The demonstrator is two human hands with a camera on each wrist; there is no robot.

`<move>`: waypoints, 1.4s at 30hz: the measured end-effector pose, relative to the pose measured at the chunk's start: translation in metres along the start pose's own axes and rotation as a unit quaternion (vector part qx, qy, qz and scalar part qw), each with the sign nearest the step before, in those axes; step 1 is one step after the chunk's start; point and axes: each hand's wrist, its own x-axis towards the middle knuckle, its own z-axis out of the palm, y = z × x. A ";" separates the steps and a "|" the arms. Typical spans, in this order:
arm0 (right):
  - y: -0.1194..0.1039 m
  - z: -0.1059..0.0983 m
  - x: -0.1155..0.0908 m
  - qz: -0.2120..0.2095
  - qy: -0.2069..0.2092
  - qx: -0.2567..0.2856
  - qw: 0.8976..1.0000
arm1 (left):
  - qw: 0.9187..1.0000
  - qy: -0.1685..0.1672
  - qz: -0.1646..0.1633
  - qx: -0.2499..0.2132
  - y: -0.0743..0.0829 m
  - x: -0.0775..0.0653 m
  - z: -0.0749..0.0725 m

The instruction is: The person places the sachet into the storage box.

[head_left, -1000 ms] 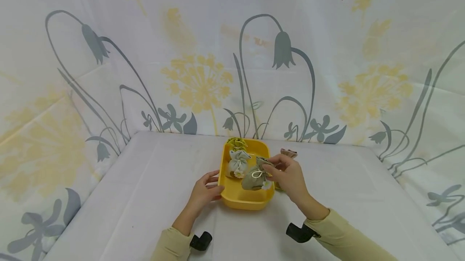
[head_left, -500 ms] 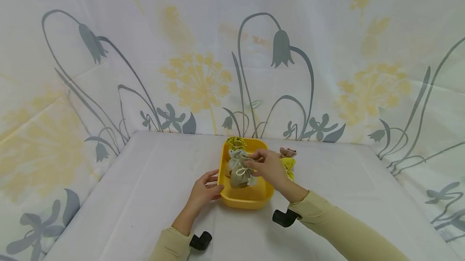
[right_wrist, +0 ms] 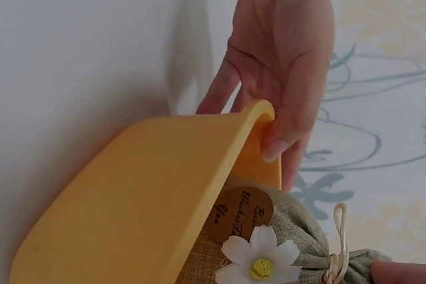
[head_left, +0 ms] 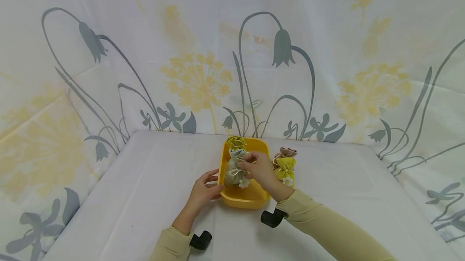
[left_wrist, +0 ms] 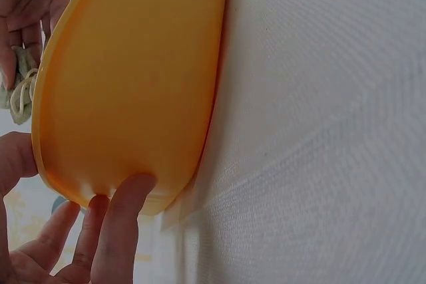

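My left hand (head_left: 204,190) grips the left rim of a yellow plastic tub (head_left: 247,203); in the right wrist view its thumb hooks inside the rim while the fingers lie outside. A grey-green cloth drawstring pouch (head_left: 232,177) stands in the tub's left side. My right hand (head_left: 261,170) pinches this pouch at its gathered neck. It carries a pale bow, a white flower (right_wrist: 261,256) and a round brown tag (right_wrist: 243,212). Behind it in the tub are a whitish pouch (head_left: 237,153), partly hidden, and a green one (head_left: 237,143).
Right of the tub, a yellow-green pouch (head_left: 285,168) with a white flower stands before a brownish-pink pouch (head_left: 288,152). The table wears a white cloth (head_left: 152,180). A flower-printed curtain (head_left: 203,31) hangs behind it. Each wrist bears a black camera mount.
My right hand has carried the grey-green pouch leftward and down, from over the tub's right side to its left side before the whitish pouch. The left hand stays on the rim.
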 end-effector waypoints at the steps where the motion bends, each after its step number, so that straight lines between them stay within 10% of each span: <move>1: 0.000 0.002 0.000 0.000 -0.001 0.002 1.000 | 1.000 0.000 0.000 0.000 0.000 0.000 0.000; 22: 0.018 0.001 -0.001 -0.007 -0.055 -0.023 0.998 | 1.000 -0.007 -0.011 -0.001 0.016 -0.010 0.000; 42: 0.036 -0.051 -0.027 -0.048 0.008 -0.090 0.995 | 1.000 -0.009 -0.002 -0.001 0.032 -0.022 0.002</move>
